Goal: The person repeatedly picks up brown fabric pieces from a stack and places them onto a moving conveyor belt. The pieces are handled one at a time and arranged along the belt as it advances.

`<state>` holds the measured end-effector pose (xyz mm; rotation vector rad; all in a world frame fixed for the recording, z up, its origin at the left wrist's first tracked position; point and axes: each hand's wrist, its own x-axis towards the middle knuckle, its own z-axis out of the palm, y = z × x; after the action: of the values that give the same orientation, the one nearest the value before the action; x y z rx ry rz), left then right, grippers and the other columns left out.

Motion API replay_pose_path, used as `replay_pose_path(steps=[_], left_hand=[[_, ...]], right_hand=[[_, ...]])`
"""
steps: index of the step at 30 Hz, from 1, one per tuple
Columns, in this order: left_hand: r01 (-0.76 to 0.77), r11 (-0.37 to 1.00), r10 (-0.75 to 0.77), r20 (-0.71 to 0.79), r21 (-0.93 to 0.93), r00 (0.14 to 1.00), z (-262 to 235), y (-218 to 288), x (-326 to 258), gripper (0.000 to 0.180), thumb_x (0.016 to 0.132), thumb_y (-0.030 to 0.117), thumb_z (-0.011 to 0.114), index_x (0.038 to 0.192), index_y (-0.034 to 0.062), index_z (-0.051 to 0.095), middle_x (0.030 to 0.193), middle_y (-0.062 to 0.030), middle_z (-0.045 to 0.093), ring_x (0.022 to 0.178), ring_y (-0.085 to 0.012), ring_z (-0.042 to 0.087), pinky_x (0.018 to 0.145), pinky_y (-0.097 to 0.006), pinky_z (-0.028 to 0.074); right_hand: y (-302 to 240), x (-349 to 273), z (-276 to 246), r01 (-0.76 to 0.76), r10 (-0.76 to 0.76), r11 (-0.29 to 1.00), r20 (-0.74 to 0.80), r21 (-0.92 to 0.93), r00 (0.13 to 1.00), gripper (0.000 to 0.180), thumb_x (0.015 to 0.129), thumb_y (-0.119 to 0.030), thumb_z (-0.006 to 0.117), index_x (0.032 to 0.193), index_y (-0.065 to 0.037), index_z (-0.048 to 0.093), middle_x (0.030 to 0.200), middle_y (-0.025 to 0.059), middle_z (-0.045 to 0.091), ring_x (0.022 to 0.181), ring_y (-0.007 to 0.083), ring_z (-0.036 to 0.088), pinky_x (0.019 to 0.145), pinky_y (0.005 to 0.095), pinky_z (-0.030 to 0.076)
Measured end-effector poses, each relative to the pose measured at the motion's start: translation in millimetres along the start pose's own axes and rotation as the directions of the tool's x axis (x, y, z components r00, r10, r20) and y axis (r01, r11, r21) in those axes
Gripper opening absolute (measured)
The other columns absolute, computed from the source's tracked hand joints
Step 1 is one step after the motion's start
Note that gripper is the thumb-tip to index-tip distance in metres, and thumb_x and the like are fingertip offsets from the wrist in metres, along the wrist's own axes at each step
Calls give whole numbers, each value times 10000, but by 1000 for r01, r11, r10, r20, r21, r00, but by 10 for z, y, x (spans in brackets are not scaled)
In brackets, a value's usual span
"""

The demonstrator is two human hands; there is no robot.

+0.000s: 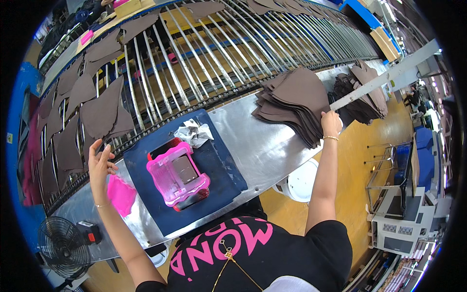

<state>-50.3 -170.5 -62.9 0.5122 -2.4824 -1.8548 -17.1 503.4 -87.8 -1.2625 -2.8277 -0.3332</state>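
Roller conveyor (204, 53), spanning the far side of the view, carries flat brown cut pieces (99, 114) spread singly across its rods. Steel tabletop (262, 146) runs along its near edge; on it lie a dark blue mat (219, 165), a stack of brown pieces (294, 100), a pink plastic box (177, 177), a pink cloth (120, 194) and a crumpled white wrapper (194, 132). The stack sits at the tabletop's right end, fanned and overhanging the near edge. Right hand (331, 124): grip closed on the stack's near corner. Left hand (99, 163): fingers spread open, holding nothing, touching the edge of a single piece at the conveyor's rim. The pieces appear thin, limp and light singly, heavier stacked; layers likely slide, so pinching a corner through all layers or supporting from beneath seems soundest.
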Motion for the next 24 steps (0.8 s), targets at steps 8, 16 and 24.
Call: replay_pose_path(steps=[8, 16, 24], left_hand=[[15, 1000, -15, 21, 17, 1000, -27, -48, -28, 474, 893, 298, 620, 1270, 69, 448, 778, -73, 582, 462, -92, 544, 371, -191, 401], [-69, 997, 67, 66, 21, 996, 105, 199, -109, 461, 896, 291, 613, 1258, 44, 469, 783, -63, 579, 492, -79, 547, 394, -183, 395], [-457, 888, 457, 228, -54, 860, 802, 797, -363, 507, 842, 222, 685, 1269, 8, 515, 1039, -90, 579, 919, -169, 607, 782, -309, 528]], right_hand=[[5, -91, 28, 6, 12, 990, -127, 143, 992, 371, 867, -313, 607, 1068, -2, 596, 1051, 211, 634, 999, 353, 611, 832, 440, 495], [55, -107, -365, 209, -141, 933, -234, 294, 962, 261, 944, -252, 477, 1099, -86, 605, 779, 217, 648, 777, 391, 635, 711, 485, 488], [-691, -1089, -1861, 490, -281, 171, -434, 855, 856, 242, 961, -221, 527, 1045, -2, 587, 620, 37, 566, 434, 78, 523, 391, 219, 415]])
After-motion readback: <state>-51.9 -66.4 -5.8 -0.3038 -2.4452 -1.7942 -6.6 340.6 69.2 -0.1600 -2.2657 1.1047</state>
